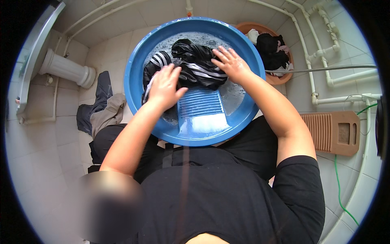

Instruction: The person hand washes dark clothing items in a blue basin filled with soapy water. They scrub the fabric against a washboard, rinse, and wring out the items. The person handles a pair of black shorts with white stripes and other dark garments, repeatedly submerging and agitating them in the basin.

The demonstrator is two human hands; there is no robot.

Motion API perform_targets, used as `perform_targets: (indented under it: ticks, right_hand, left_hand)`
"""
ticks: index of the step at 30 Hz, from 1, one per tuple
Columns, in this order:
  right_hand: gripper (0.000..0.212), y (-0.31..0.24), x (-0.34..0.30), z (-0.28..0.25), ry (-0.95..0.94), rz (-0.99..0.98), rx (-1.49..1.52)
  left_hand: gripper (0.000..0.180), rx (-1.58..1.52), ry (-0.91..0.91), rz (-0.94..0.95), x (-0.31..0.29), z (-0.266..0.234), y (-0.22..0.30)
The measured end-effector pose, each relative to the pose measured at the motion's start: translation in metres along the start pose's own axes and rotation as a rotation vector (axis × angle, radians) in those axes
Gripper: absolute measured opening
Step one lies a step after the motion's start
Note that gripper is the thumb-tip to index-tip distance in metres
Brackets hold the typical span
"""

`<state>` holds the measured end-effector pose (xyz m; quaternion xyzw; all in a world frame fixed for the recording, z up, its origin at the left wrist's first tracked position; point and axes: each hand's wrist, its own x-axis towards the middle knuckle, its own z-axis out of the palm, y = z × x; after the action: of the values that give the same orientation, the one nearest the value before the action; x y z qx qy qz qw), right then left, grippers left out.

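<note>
Toward the far edge of the blue tub [134,99], a shiny black garment with white stripes [199,67] lies bunched in cloudy water, over the top end of the ribbed washboard [201,103] that slopes to the near edge. Our left hand [165,86] is over the garment's left part, fingers stretched forward and thumb spread wide; our right hand [233,66] is at its right side, fingers fanned. Neither hand is closed around any cloth, and we cannot tell whether the palms press down or only skim it. As we judge it, the washing is partway along: the garment looks wet through and suds [162,44] ring it, but it has not been wrung out or lifted from the tub, and the cloudy water suggests rinsing is left. Beyond the tub's far right edge, a brown basin [248,27] carries a heap of dark and pale clothes [270,48]; past its left edge, grey and beige garments [107,110] lie on the floor. We cannot tell which of these are washed and which are waiting.
</note>
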<state>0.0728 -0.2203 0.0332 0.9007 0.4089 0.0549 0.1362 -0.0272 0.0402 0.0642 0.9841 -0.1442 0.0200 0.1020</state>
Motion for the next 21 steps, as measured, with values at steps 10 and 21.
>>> perform_targets:
  ticks: [10,21]
  right_hand:
    - [0.035,0.012,0.002,0.003,-0.328,0.508,1.334]
    - [0.056,0.039,-0.004,0.000,0.304,0.928,1.747]
  left_hand:
    - [0.079,-0.097,-0.390,-0.155,0.019,0.010,-0.008]
    - [0.026,-2.265,-0.308,-0.770,0.020,0.003,-0.011]
